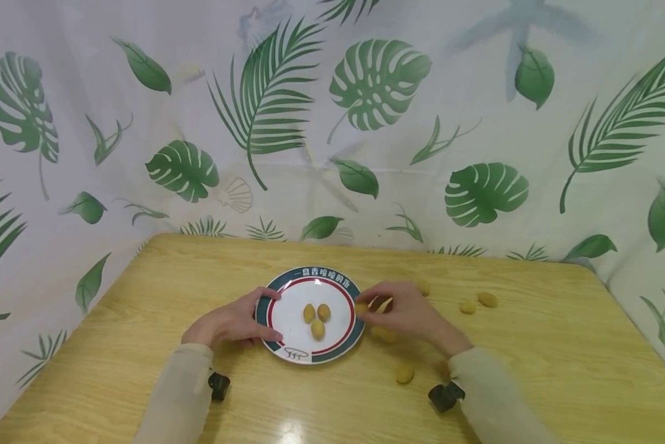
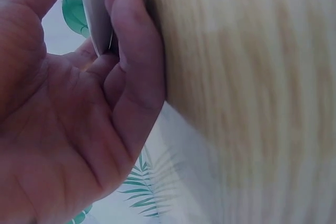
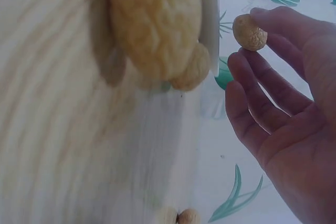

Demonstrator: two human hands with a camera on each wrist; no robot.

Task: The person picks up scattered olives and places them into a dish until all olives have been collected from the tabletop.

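Plate (image 1: 338, 308): wht ctr, red ring, dk teal rim — wht lettering
Oval pieces (image 1: 318, 329): yel-brn
Table (image 1: 532, 345): yel woodgrain
Backdrop (image 1: 388, 179): wht — grn leaf print
Sleeves (image 1: 179, 388): beige

The plate (image 1: 293, 320) has room in front, yellow lumps (image 1: 404, 373) obstructing its right.

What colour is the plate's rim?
The plate's rim is mostly dark blue-green, clearest in the head view.

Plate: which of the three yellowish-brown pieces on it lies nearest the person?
The lowest piece in the head view, alone in front; the other two pieces sit side by side beyond it.
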